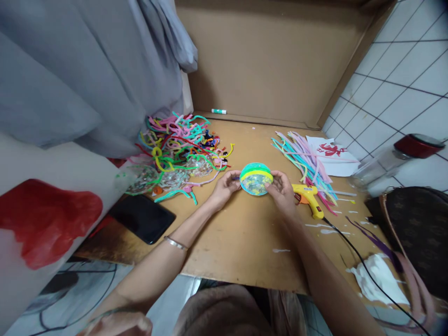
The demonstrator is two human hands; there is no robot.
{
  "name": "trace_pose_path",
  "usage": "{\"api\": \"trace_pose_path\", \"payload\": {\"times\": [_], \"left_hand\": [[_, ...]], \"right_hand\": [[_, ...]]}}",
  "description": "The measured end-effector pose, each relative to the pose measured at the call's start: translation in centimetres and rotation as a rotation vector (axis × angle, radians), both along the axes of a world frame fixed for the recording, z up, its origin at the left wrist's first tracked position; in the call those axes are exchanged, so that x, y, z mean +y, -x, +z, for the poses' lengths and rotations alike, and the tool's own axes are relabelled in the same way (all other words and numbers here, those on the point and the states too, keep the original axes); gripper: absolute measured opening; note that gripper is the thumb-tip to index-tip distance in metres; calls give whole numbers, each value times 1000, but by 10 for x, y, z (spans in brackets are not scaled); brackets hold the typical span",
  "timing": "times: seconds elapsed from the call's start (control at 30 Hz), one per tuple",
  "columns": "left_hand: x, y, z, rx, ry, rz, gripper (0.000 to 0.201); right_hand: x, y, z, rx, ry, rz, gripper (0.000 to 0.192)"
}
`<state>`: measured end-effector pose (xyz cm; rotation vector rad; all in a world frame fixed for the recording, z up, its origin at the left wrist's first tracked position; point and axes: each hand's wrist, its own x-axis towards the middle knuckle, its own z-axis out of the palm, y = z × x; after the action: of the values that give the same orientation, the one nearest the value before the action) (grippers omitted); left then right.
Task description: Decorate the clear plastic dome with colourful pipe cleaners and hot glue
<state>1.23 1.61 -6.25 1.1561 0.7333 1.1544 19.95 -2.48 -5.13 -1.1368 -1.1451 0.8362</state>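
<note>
Fingers of my left hand (224, 187) and right hand (280, 189) pinch the clear ball (256, 179) between them, over the bare table (241, 242). Yellow and green pipe cleaner bands already wrap its top. Wrapping stage, I judge; next calls for another strand from the pile (182, 140) left of my fingers, glue gun (308, 196) just right.

A: what's in both hands?
B: a round dome (255, 178) wrapped in green and yellow pipe cleaners, left hand (226, 188) and right hand (281, 188) pinching its sides. Yellow glue gun (308, 198) just beside the right.
</note>
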Motion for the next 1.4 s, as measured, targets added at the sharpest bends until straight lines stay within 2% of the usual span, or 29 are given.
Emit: {"api": "trace_pose_path", "payload": {"times": [0.47,0.77,1.03,1.13,1.4], "left_hand": [[-2,-5,-1,-12,24,58,40],[-3,-8,1,-77,63,32,42],[-2,-3,9,-152,186,-62,35],[-3,-2,12,-107,189,-68,41],[-4,2,13,42,79,-71,59]], "right_hand": [[-1,3,0,8,14,-25,40],[0,2,2,13,20,-57,40],[2,-8,3,1,55,-58,40],[4,-10,1,18,68,-44,38],[1,-5,3,53,81,5,39]]}}
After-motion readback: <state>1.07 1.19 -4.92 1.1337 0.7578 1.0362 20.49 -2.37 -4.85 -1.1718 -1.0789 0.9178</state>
